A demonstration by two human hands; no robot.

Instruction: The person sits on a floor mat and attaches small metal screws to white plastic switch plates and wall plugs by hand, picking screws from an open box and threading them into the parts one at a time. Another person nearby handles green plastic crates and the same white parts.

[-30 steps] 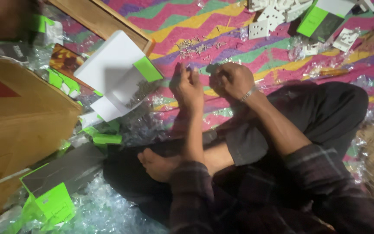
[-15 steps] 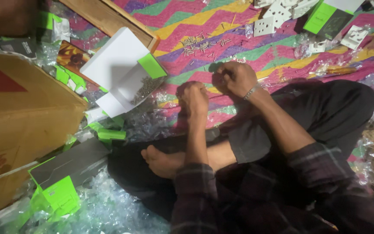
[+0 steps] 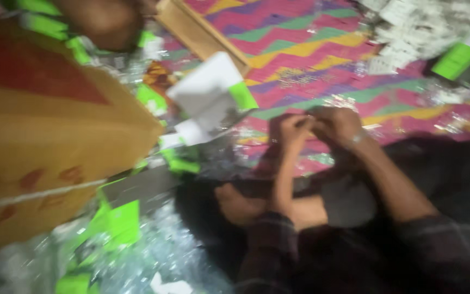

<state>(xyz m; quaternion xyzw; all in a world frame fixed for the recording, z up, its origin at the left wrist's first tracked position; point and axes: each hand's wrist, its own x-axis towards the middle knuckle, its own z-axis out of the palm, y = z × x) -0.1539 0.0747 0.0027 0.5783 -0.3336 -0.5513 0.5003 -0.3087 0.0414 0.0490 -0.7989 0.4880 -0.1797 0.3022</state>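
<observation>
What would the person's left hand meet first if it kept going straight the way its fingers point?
Probably the right hand: the left hand points up and right, fingertips already against it. Beyond lies the striped mat; blur hides finer detail.

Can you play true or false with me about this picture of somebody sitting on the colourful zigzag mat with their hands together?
1. The left hand and the right hand are close together in front of the person. True.
2. The mat is plain grey. False: it has pink, yellow, green and purple zigzags.
3. A big brown cardboard box sits at the left. True.
4. The white and green boxes rest on the person's lap. False: they lie on the floor beside the cardboard box.
5. The person wears shoes. False: a bare foot shows.
</observation>
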